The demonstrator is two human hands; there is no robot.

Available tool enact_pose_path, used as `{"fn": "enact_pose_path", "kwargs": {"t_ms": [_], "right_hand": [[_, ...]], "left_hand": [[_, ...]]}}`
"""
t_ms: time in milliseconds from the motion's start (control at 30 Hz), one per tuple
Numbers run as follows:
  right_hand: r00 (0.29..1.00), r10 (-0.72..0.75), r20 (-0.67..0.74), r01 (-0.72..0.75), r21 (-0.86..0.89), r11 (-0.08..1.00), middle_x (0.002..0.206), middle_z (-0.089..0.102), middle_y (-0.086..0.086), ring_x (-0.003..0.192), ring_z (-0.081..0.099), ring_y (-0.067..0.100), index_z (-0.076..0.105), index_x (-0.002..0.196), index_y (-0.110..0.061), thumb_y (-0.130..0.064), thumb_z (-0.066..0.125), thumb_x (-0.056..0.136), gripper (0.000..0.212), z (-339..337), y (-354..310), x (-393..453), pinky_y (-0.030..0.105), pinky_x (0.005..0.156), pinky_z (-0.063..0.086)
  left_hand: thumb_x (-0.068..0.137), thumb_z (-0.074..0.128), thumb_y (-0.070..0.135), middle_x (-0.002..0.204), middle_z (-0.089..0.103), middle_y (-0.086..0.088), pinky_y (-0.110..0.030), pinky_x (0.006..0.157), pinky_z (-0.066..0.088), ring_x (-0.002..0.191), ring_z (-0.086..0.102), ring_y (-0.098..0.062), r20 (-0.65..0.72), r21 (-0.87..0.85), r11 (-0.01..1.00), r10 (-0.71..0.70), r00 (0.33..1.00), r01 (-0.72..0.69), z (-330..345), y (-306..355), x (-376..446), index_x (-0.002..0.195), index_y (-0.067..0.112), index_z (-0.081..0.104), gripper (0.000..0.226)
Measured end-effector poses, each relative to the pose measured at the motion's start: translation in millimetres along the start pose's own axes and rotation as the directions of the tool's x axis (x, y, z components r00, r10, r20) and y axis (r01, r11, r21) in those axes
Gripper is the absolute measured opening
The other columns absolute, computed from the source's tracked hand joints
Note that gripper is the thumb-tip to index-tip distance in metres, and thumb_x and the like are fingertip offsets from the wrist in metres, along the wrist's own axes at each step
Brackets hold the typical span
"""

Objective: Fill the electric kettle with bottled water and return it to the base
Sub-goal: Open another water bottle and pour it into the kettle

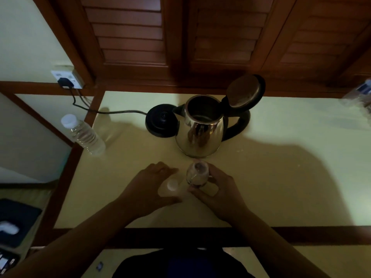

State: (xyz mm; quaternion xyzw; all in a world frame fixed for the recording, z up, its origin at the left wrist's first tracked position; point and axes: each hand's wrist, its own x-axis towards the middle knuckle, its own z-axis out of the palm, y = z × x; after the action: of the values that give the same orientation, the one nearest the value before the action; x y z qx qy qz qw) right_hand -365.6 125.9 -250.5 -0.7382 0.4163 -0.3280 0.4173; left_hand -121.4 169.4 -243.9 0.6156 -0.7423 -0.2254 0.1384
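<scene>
A steel electric kettle stands on the pale table with its lid flipped up and its black handle to the right. It sits off its black base, which lies just to its left. In front of the kettle my right hand grips a small clear bottle, upright and uncapped. My left hand rests open on the table beside it. A white cap lies between its thumb and fingers, not pinched.
A second, capped water bottle stands at the table's left edge. The base's cord runs left to a plug in the wall socket. Packaged bottles sit at the far right. Wooden shutters rise behind the table.
</scene>
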Motion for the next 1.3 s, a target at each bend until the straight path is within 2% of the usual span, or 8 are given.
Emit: {"fn": "enact_pose_path", "kwargs": {"t_ms": [133, 267, 367, 567, 733, 900, 1133, 1300], "right_hand": [[0.999, 0.036, 0.008, -0.036, 0.009, 0.999, 0.128, 0.072, -0.019, 0.118, 0.067, -0.005, 0.059, 0.137, -0.036, -0.026, 0.088, 0.087, 0.059, 1.5, 0.1, -2.8, 0.018, 0.099, 0.054], [0.998, 0.068, 0.010, -0.068, 0.003, 0.998, 0.126, 0.074, -0.019, 0.116, 0.069, -0.003, 0.062, 0.139, -0.029, -0.032, 0.087, 0.087, 0.058, 2.4, -1.2, -4.6, 0.022, 0.099, 0.055], [0.996, 0.085, -0.010, -0.085, 0.005, 0.996, 0.122, 0.075, -0.017, 0.114, 0.070, -0.002, 0.064, 0.137, -0.028, -0.032, 0.088, 0.087, 0.056, 4.0, -2.1, -5.0, 0.023, 0.097, 0.056], [0.997, 0.070, -0.018, -0.070, 0.005, 0.998, 0.123, 0.074, -0.017, 0.114, 0.071, 0.003, 0.064, 0.135, -0.025, -0.032, 0.084, 0.090, 0.050, 13.5, -1.9, -5.9, 0.036, 0.097, 0.059], [0.999, 0.037, -0.024, -0.037, -0.001, 0.999, 0.123, 0.074, -0.018, 0.114, 0.070, -0.001, 0.064, 0.134, -0.025, -0.025, 0.084, 0.091, 0.047, 13.7, -3.0, -5.2, 0.025, 0.097, 0.058], [0.999, 0.027, -0.019, -0.027, -0.014, 1.000, 0.120, 0.073, -0.023, 0.110, 0.070, -0.005, 0.062, 0.134, -0.032, -0.027, 0.084, 0.090, 0.049, 15.9, -2.3, -4.3, 0.021, 0.093, 0.057], [1.000, 0.011, -0.023, -0.010, 0.032, 0.999, 0.121, 0.075, -0.015, 0.111, 0.072, 0.003, 0.066, 0.131, -0.028, -0.028, 0.086, 0.089, 0.047, 15.6, -1.0, -5.8, 0.037, 0.093, 0.061], [0.999, -0.030, -0.038, 0.030, 0.007, 1.000, 0.118, 0.073, -0.021, 0.109, 0.070, -0.003, 0.063, 0.136, -0.032, -0.025, 0.085, 0.089, 0.052, 14.1, -2.4, -5.4, 0.020, 0.088, 0.055]], "left_hand": [[0.093, 0.049, 0.060, 0.116, 0.060, 0.005, -0.038, 0.085, 0.054, 0.100, 0.059, -0.018, 0.004, 0.039, 0.998, 0.039, 0.999, -0.040, 7.9, -4.3, -3.6, 0.129, 0.028, 0.067, 0.052], [0.092, 0.065, 0.045, 0.110, 0.061, 0.010, -0.010, 0.074, 0.042, 0.087, 0.056, -0.005, -0.270, -0.191, 0.981, -0.007, 0.963, -0.046, -22.6, 22.0, -0.7, 0.126, 0.025, 0.070, 0.039], [0.093, 0.068, 0.042, 0.108, 0.062, 0.012, -0.011, 0.069, 0.042, 0.084, 0.058, -0.008, -0.356, -0.247, 0.956, 0.060, 0.933, -0.155, -53.2, 51.4, 4.3, 0.120, 0.025, 0.070, 0.032], [0.093, 0.065, 0.053, 0.109, 0.059, 0.011, -0.005, 0.074, 0.036, 0.091, 0.052, 0.003, -0.175, -0.129, 0.971, 0.179, 0.968, -0.203, -65.2, 71.2, 16.2, 0.122, 0.028, 0.068, 0.038], [0.088, 0.064, 0.057, 0.106, 0.058, 0.013, -0.011, 0.073, 0.033, 0.086, 0.042, 0.003, -0.158, -0.013, 0.974, 0.223, 0.962, -0.227, -72.6, 75.4, 19.9, 0.117, 0.027, 0.069, 0.042], [0.088, 0.073, 0.045, 0.105, 0.063, 0.009, -0.024, 0.079, 0.046, 0.093, 0.055, -0.008, -0.135, 0.044, 0.983, 0.182, 0.974, -0.178, -77.1, 86.9, 20.0, 0.114, 0.026, 0.072, 0.032], [0.087, 0.079, 0.031, 0.104, 0.064, 0.019, -0.014, 0.080, 0.046, 0.096, 0.058, 0.004, 0.188, -0.020, 0.968, 0.248, 0.950, -0.249, -109.5, 89.5, 39.6, 0.119, 0.035, 0.074, 0.032], [0.071, 0.086, 0.052, 0.093, 0.071, 0.019, -0.018, 0.075, 0.056, 0.087, 0.065, 0.003, -0.047, -0.094, 0.988, 0.115, 0.992, -0.119, -95.3, 92.8, 30.9, 0.106, 0.031, 0.077, 0.041]]}}
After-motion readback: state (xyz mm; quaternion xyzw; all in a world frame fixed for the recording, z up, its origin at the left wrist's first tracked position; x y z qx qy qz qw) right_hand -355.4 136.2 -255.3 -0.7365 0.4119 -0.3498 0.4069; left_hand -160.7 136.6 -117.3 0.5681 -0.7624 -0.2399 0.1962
